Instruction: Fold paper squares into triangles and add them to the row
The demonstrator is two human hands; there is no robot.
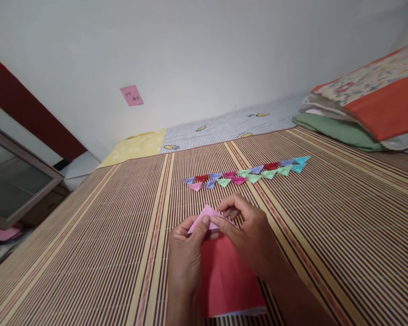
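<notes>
Left hand (187,242) and right hand (250,228) grasp one pink paper (208,213), thumbs pressed on its face, near tips almost touching; other right fingers curled loosely. Pink paper: creased, pointed at top, held above near end of red paper stack (226,278), on striped mat (122,253). Beyond hands, two rows of folded paper triangles (254,178): nine in far row, eight in near, 17 visible. One pink note (132,95) on wall (190,59).

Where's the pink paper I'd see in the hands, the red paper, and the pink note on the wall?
Pink paper (207,211): head view, near its top corner.
Red paper (226,280): head view, its middle.
Pink note (132,95): head view, its middle.
</notes>
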